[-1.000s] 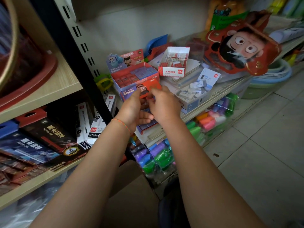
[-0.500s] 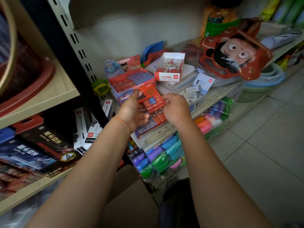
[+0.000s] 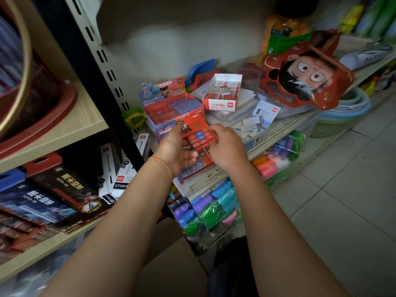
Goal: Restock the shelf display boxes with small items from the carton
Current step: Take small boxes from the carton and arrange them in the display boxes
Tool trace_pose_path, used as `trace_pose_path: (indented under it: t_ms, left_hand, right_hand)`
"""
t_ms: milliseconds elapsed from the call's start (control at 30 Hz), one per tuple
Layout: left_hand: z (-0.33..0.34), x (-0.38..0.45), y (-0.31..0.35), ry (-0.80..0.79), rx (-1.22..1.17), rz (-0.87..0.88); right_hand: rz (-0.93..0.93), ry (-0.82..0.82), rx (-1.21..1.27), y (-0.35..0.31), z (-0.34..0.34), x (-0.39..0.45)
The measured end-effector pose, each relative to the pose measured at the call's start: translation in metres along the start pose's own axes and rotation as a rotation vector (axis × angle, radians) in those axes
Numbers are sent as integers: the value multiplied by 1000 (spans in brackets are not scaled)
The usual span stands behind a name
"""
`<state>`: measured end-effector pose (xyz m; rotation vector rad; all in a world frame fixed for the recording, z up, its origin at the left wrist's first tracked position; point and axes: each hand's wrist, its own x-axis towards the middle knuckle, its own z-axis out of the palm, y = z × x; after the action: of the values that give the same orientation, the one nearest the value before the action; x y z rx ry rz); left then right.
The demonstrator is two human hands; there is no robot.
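A red display box (image 3: pixel 198 144) of small red and blue erasers lies tilted at the shelf's front edge, its lid flap raised. My left hand (image 3: pixel 176 148) grips its left side, thumb on the flap's cartoon face. My right hand (image 3: pixel 225 146) has its fingers curled over the small items in the box's upper right part. Behind stands a second red and blue display box (image 3: pixel 173 110), full of similar erasers. A white box (image 3: pixel 222 93) of white erasers sits further right.
A brown carton (image 3: pixel 171 271) sits below my forearms. Loose white erasers (image 3: pixel 248 125) lie on the shelf beside a red cartoon-face pack (image 3: pixel 306 76). Coloured clay packs (image 3: pixel 214 209) hang under the shelf. A black upright (image 3: pixel 92 86) separates pen boxes (image 3: pixel 64 189) at left.
The red box's lid flap has been opened up, showing the erasers inside. Both hands have stayed on the box, the right one now over the top rows.
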<state>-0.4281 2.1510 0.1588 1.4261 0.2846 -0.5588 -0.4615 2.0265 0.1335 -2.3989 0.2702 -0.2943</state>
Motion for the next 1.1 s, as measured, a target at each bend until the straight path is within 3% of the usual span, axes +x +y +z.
trace_pose_path:
  t_ms: [233, 367, 533, 600, 767, 967, 1100]
  left_hand:
    - [3, -11, -2, 59, 89, 52]
    - [2, -16, 0, 82, 123, 77]
    - [-9, -28, -24, 399, 184, 485]
    - [-15, -30, -41, 455, 253, 566]
    - [-24, -31, -54, 514, 312, 572]
    - [-30, -27, -56, 538, 410, 625]
    - [-24, -26, -61, 514, 471, 560]
  right_hand:
    - [73, 53, -6, 0, 0, 2]
    - [102, -53, 6, -4, 4, -3]
    - [86, -145, -3, -15, 11, -12]
    - [80, -177, -87, -22, 18, -14]
    - [145, -216, -333, -39, 37, -17]
    - [152, -221, -355, -42, 30, -17]
    - [121, -200, -373, -39, 25, -18]
